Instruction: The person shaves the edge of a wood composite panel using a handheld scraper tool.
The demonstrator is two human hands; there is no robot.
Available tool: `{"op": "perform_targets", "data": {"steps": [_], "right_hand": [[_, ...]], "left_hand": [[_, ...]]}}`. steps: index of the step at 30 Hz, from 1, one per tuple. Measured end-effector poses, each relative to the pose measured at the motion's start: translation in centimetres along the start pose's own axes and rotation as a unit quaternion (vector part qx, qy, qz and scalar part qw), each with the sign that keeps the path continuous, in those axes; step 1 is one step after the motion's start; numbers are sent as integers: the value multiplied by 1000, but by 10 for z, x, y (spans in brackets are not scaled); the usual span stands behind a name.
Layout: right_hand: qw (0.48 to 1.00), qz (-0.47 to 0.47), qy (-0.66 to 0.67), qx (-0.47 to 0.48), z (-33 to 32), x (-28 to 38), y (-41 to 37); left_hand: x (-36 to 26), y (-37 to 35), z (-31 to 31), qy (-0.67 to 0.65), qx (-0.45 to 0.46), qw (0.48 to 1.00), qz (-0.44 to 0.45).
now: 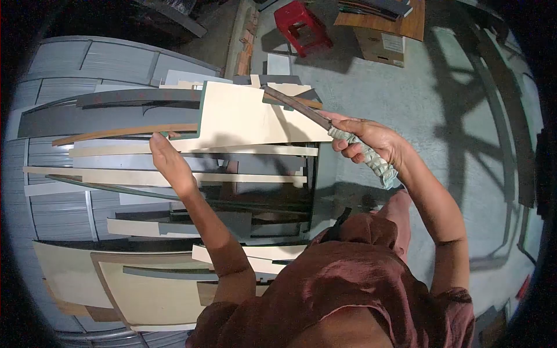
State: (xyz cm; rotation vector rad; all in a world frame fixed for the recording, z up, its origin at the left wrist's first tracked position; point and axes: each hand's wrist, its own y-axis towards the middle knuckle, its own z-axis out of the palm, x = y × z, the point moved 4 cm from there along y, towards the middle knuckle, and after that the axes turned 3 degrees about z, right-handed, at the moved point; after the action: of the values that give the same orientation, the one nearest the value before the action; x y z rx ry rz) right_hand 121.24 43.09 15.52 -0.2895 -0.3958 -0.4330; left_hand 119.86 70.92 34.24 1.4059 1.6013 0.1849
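Note:
My right hand [371, 139] is closed round the handle of a knife-like tool [297, 107], its handle wrapped in pale, crumpled material. The tool's long, flat, dark blade points up and left over a cream panel [232, 110] with a dark green edge. At the panel's left side my left hand [170, 159] is closed at a narrow green-edged part; its fingertips are partly hidden. Just beyond that hand lies a curved brown wooden strip [125, 133]. Part of the panel is in shadow, and a small dark green piece with a brown edge shows beneath the blade.
Several long cream and grey strips [255, 178] lie stacked below the panel. Larger cream boards [156, 290] lean at lower left. A red plastic stool [301, 26] and a cardboard box [380, 46] stand on the grey floor [400, 87] beyond. Corrugated metal sheeting [52, 209] runs along the left.

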Motion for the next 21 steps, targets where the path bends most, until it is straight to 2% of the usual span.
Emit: {"op": "perform_targets", "data": {"steps": [8, 10, 11, 12, 13, 14, 16, 18, 21], "right_hand": [[992, 2, -124, -34, 12, 0, -6], [925, -56, -360, -108, 13, 6, -11], [877, -48, -460, -127, 11, 6, -10], [878, -48, -459, -128, 6, 6, -8], [772, -116, -606, -153, 4, 10, -7], [636, -180, -731, -173, 7, 14, -8], [643, -146, -729, -184, 6, 20, -10], [607, -117, -761, -196, -4, 18, -12], [619, -147, -750, -183, -15, 15, -7]], "left_hand": [[-3, 0, 5, -11, -5, 1000, 15], [-2, -2, 2, -7, -7, 1000, 10], [-2, -4, -1, -3, -9, 1000, 4], [-2, -5, -2, -3, -7, 1000, 5], [-2, -5, -3, 10, -13, 1000, 6], [-2, -6, -4, 23, -18, 1000, 7], [-7, -7, -4, 22, -18, 1000, 3], [-7, -12, -4, 22, -18, 1000, 0], [0, -8, -7, 18, -13, 999, -26]]}}
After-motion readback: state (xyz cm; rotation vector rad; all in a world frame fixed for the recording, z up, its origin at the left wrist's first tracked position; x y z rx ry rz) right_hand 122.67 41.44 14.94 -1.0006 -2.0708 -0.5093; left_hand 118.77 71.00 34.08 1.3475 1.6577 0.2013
